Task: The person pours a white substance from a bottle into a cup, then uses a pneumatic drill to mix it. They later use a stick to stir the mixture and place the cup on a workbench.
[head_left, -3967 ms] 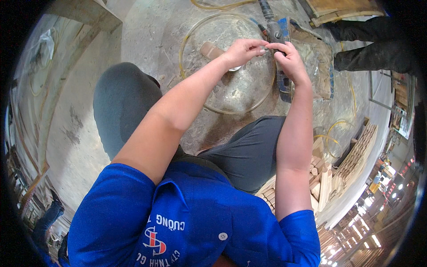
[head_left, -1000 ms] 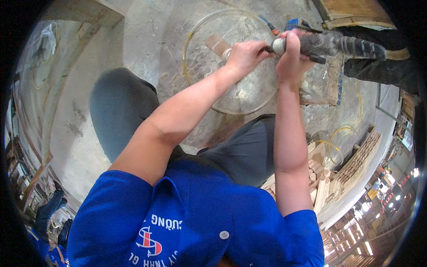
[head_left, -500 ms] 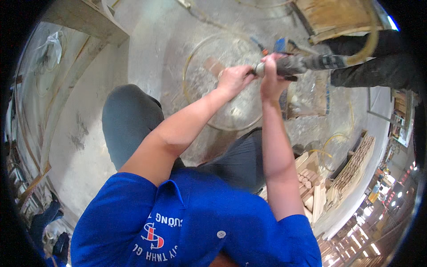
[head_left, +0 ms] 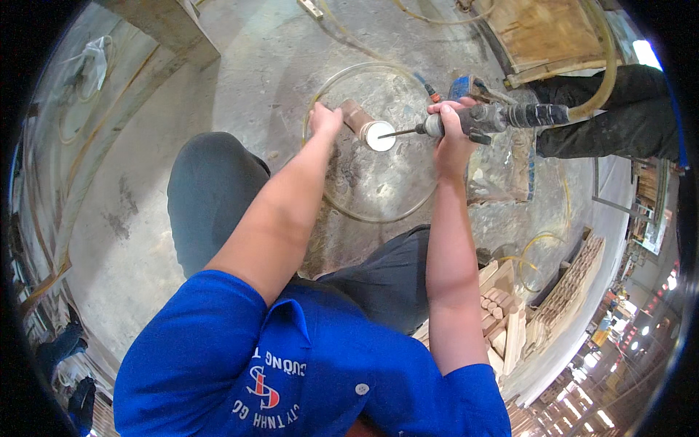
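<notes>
1. Closest in was the worker's blue shirt point(head_left: 320, 364), grey trousers point(head_left: 215, 204) beyond it.
2. The right hand point(head_left: 453, 142) had its fingers wrapped around a dark power tool point(head_left: 484, 119), which lay across them.
3. From it a thin rod point(head_left: 399, 134) reached left, clear of those fingers, its tip over a round white-topped piece point(head_left: 384, 143).
4. That piece lay between the hands, beside a brown block point(head_left: 355, 116).
5. The left hand point(head_left: 324, 122) was by the block, fingers curled; I couldn't tell whether they touched it.
6. Farther off stood a co-worker's dark-trousered legs point(head_left: 608, 135).
</notes>
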The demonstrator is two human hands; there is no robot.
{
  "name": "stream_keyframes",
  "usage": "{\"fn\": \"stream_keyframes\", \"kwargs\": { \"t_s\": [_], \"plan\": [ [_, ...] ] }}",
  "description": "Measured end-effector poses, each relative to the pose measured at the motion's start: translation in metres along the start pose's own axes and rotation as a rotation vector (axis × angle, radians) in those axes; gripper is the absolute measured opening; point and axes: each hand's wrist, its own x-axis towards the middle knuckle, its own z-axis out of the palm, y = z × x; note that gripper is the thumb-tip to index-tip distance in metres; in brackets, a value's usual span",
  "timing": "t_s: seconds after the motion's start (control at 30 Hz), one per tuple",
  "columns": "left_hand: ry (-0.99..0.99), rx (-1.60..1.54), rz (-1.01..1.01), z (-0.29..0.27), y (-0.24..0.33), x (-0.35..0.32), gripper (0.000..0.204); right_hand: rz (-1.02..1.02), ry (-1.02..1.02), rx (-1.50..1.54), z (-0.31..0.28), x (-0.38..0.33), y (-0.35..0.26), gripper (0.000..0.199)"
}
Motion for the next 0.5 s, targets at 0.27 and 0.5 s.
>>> {"fn": "stream_keyframes", "kwargs": {
  "t_s": [0.27,0.5],
  "plan": [
    [-0.219,-0.026,-0.1,0.023,0.005,0.032,0.06,0.122,0.175,0.266,-0.013,-0.013,-0.019,0.038],
    [-0.546,-0.682,-0.157,0.044,-0.006,-0.017,0.039,0.17,0.731,0.471,-0.077,-0.003,-0.001,0.021]
  ]
}}
